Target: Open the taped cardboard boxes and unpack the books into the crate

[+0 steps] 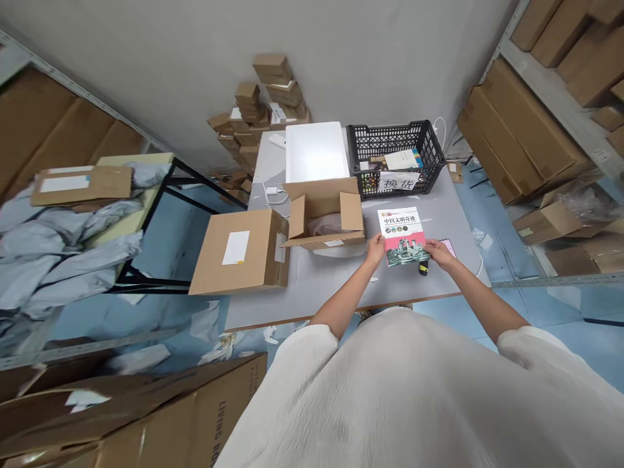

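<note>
Between my two hands is a book (402,235) with a white, pink and green cover and Chinese lettering, its front facing up. My left hand (376,249) grips its left edge, and my right hand (440,252) grips the lower right edge. Left of the book stands an open cardboard box (324,242) with flaps up and grey wrapping visible inside. Behind the book is a black plastic crate (429,172) holding several books, with a paper sign on its front. A small black and yellow object (423,268) lies under the book's lower edge, partly hidden.
A closed carton (229,253) overhangs the left part of the grey table (302,300). A white bin (316,153) stands behind the open box. Small cartons (283,94) are stacked by the wall. Grey parcels (68,240) fill the left side; shelves of boxes (575,58) line the right.
</note>
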The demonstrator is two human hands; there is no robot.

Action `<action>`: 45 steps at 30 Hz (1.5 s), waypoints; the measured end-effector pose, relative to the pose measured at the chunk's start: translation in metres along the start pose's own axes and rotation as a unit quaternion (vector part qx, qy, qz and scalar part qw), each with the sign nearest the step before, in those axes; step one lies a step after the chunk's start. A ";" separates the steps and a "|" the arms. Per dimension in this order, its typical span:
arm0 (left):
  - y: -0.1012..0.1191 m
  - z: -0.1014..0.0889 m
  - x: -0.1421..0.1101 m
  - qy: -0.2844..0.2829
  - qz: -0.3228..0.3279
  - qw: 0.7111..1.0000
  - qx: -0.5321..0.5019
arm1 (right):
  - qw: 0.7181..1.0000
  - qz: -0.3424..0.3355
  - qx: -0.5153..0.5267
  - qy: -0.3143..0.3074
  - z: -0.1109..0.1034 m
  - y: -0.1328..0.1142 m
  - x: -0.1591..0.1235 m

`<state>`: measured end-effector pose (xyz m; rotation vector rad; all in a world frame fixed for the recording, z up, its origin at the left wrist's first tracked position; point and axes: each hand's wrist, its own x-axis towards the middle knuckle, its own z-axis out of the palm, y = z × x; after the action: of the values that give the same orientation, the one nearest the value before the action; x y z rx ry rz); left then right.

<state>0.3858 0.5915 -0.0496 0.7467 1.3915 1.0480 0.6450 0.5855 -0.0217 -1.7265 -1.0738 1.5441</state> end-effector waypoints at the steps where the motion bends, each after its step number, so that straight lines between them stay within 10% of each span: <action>1: 0.001 0.000 -0.002 -0.009 -0.008 1.000 -0.012 | 1.000 -0.015 0.008 0.006 0.000 -0.004 0.000; 12: 0.010 -0.013 -0.011 -0.107 -0.002 0.992 0.071 | 0.993 -0.104 0.017 0.061 0.002 -0.049 -0.005; 22: 0.048 0.009 0.020 -0.029 0.021 0.989 0.145 | 0.984 -0.116 -0.132 0.038 -0.027 -0.078 0.037; 45: 0.122 0.070 0.205 0.121 0.076 0.989 -0.031 | 0.981 -0.137 0.129 0.055 -0.040 -0.162 0.230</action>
<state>0.4136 0.8358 -0.0169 0.7059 1.5175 1.3309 0.6554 0.8685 0.0024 -1.4067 -0.9634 1.3333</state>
